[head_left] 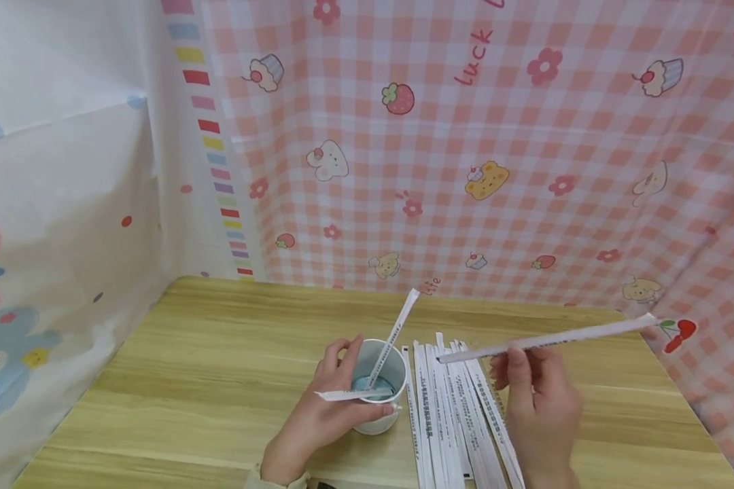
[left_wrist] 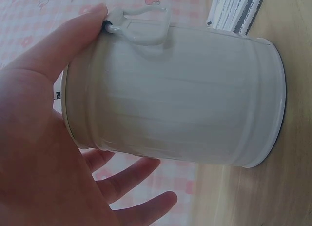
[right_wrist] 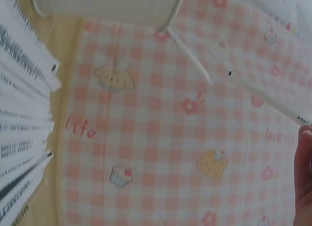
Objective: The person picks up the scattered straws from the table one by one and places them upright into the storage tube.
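Fingers: right hand pinches one straw; left hand grips cup. Two straws lean in cup, apparently done; pile, toward tabletop's right edge, apparently remaining.

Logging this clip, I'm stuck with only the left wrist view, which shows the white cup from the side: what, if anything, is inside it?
Observer: From the head view, two paper-wrapped straws stick out of the white cup, tilted in different directions.
Reviewer: Good, noted. Is anything else being held, out of my sight?
Observer: Yes, the right hand pinches a third straw, also in its wrapper.
Reviewer: Does that one touch the cup?
Observer: No, the right wrist view shows a gap between its tip and the cup.
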A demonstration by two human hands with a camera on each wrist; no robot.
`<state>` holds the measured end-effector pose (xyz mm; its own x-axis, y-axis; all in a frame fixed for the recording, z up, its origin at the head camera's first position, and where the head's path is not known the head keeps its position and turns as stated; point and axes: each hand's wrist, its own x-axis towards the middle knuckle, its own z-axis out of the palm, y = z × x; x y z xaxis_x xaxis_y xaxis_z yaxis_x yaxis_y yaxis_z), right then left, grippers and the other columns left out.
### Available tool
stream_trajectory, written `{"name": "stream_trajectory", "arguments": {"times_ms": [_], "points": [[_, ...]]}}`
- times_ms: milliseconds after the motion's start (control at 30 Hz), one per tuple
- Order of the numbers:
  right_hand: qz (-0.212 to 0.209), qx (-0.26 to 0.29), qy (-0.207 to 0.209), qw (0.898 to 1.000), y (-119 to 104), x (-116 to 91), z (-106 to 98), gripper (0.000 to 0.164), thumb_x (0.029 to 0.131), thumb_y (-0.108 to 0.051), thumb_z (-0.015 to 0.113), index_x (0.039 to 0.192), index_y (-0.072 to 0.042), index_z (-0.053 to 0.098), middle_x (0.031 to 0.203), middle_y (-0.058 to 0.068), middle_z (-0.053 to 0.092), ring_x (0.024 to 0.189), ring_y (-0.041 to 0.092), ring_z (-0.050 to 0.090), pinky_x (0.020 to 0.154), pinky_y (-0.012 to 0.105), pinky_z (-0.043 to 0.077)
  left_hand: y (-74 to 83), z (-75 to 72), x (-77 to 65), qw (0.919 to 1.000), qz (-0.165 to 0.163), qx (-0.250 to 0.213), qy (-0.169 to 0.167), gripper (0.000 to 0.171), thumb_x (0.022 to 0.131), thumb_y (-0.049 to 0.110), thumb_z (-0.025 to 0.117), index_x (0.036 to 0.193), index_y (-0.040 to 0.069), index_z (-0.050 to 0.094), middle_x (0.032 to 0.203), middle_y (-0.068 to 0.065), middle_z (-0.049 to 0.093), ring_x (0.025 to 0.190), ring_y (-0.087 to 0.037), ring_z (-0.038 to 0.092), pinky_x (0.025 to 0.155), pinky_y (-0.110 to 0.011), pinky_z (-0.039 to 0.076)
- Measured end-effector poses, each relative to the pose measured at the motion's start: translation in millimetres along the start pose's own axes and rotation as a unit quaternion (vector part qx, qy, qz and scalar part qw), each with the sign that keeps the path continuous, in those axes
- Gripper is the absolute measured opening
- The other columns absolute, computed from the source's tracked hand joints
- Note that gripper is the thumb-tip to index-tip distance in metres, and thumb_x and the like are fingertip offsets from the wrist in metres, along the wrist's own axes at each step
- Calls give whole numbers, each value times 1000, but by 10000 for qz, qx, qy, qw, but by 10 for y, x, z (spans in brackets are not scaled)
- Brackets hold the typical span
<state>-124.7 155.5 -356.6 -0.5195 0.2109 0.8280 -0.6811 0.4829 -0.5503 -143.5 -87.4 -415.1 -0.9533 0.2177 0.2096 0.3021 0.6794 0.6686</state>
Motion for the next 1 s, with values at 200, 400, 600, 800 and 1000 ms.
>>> {"name": "stream_trajectory", "arguments": {"times_ms": [200,400,600,800,1000], "points": [[-329,617,-346,9970,-139,-56,158,4,83,10,53,87,11,53,68,8,59,58,7,56,48,17,43,12,-2,9,10000,-50,17,-40,101,59,59,72,139,18,27,131,-6,29,109,-25,37,81,-40,41],[-567,98,-682,9960,-190,-119,259,9,87,-4,55,91,3,57,70,1,59,58,5,54,49,14,43,15,-1,6,10000,-32,47,-38,101,59,57,73,139,18,27,131,-7,29,109,-26,38,81,-40,42],[-819,-562,-1079,9892,-139,-220,412,15,90,-20,53,95,-6,59,71,-8,58,54,0,52,50,11,42,12,-3,8,10000,10,12,11,101,59,57,73,140,20,26,131,-7,30,109,-25,38,81,-40,42],[-862,-626,-1680,9800,-126,-321,537,11,87,-17,57,96,-11,59,77,-10,58,63,0,55,56,14,44,2,-2,-7,10000,-4,-34,-1,102,59,60,71,141,20,25,132,-6,29,109,-25,38,81,-40,42],[-882,-1091,-2047,9687,-120,-354,604,8,84,-17,62,88,-15,56,73,-11,51,56,0,45,52,14,39,-3,-4,-4,10000,28,-80,-9,101,60,61,70,141,20,25,132,-5,29,107,-24,39,80,-40,42]]}}
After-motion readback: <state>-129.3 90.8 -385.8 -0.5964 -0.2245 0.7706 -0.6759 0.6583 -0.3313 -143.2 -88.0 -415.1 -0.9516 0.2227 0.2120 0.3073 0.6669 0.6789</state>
